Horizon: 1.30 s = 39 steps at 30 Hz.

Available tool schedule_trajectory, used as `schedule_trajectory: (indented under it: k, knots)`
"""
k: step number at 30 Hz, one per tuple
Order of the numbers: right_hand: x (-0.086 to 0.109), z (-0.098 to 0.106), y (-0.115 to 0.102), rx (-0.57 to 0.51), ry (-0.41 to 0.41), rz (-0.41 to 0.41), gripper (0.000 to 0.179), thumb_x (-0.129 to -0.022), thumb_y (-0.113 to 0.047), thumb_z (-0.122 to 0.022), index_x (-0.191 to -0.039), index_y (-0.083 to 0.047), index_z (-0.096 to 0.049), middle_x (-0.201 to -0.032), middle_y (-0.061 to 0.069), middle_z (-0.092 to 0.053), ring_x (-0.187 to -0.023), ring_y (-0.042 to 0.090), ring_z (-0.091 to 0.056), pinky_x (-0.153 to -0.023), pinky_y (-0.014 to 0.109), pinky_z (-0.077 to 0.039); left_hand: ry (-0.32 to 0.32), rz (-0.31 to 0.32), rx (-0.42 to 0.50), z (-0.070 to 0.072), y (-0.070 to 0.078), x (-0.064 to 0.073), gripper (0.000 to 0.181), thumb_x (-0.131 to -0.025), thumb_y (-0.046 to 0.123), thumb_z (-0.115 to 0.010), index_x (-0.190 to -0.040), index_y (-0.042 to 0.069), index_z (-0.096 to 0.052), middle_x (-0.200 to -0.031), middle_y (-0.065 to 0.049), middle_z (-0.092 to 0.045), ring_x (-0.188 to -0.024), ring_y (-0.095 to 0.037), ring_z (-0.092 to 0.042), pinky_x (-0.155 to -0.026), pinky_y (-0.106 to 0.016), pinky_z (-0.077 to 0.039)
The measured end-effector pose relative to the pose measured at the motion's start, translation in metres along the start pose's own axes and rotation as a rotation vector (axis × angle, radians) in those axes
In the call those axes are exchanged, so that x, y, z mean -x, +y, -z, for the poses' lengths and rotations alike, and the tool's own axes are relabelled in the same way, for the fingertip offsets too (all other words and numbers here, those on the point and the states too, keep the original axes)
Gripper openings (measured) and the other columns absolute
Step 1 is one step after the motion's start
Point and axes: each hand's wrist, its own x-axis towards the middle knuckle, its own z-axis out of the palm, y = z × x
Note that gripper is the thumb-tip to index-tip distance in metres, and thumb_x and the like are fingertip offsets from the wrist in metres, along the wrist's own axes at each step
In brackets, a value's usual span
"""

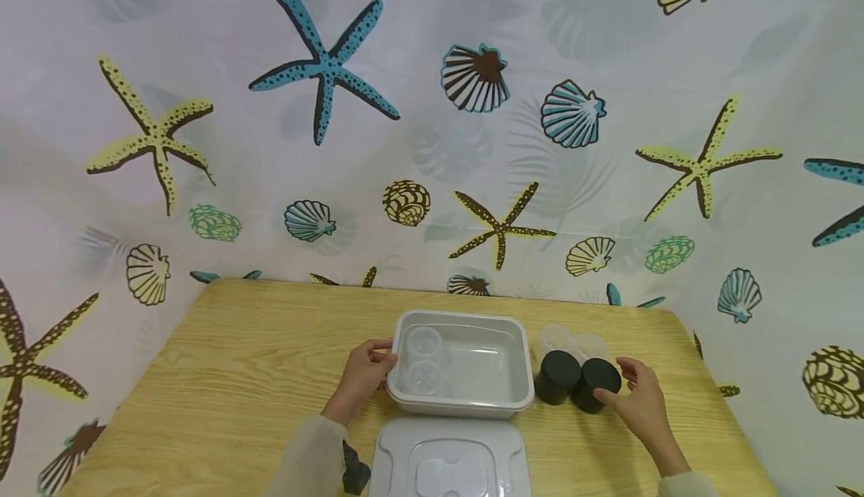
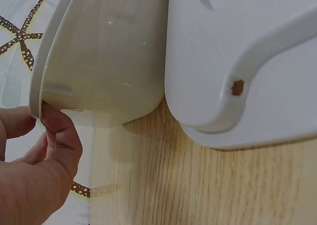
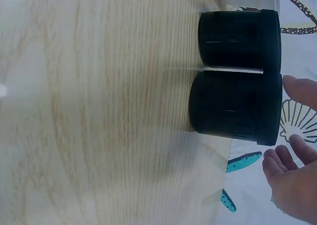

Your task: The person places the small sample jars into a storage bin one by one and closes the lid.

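Note:
My left hand (image 1: 364, 373) pinches the left rim of a whitish plastic tub (image 1: 482, 405) between thumb and fingers, as the left wrist view (image 2: 37, 93) shows. Inside the tub, along its left side, stand two clear round cups, a far one (image 1: 424, 342) and a near one (image 1: 424, 378). To the tub's right are two black cylindrical jars, the left one (image 1: 557, 377) beside the right one (image 1: 597, 384). Around the top of the right jar hovers my right hand (image 1: 637, 399), thumb and fingers spread; in the right wrist view they appear apart from it.
A white lid (image 1: 451, 463) lies on the wooden table (image 1: 256, 354) in front of the tub. Behind the black jars stand two clear cups (image 1: 555, 336). A small dark object (image 1: 355, 474) shows by my left sleeve. A patterned curtain (image 1: 405, 145) hangs around the table.

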Motion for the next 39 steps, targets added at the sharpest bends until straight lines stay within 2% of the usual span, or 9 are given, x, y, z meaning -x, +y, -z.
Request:
schedule_trajectory:
  k: [14,39]
  knots:
    - [-0.006,-0.005,0.005,-0.033,-0.01,-0.043,0.077,-0.082,-0.01,-0.074,-0.141,0.012,-0.028,-0.14,0.032,-0.03,-0.127,0.046,-0.035,-0.108,0.053,-0.033,-0.002,-0.002,0.001,0.0,0.002,0.002,0.033,-0.094,0.006,-0.057,-0.125,-0.004,-0.054,-0.093,-0.013,-0.059,-0.071,-0.014,-0.058,-0.058,-0.025,-0.051]
    - [-0.007,-0.018,0.011,-0.071,0.001,-0.077,0.083,-0.076,-0.008,-0.077,-0.141,0.01,-0.028,-0.141,0.032,-0.029,-0.126,0.045,-0.035,-0.105,0.055,-0.034,0.0,-0.003,0.01,0.0,0.001,0.001,0.033,-0.093,0.004,-0.057,-0.125,-0.005,-0.053,-0.092,-0.013,-0.059,-0.068,-0.013,-0.056,-0.058,-0.026,-0.05]
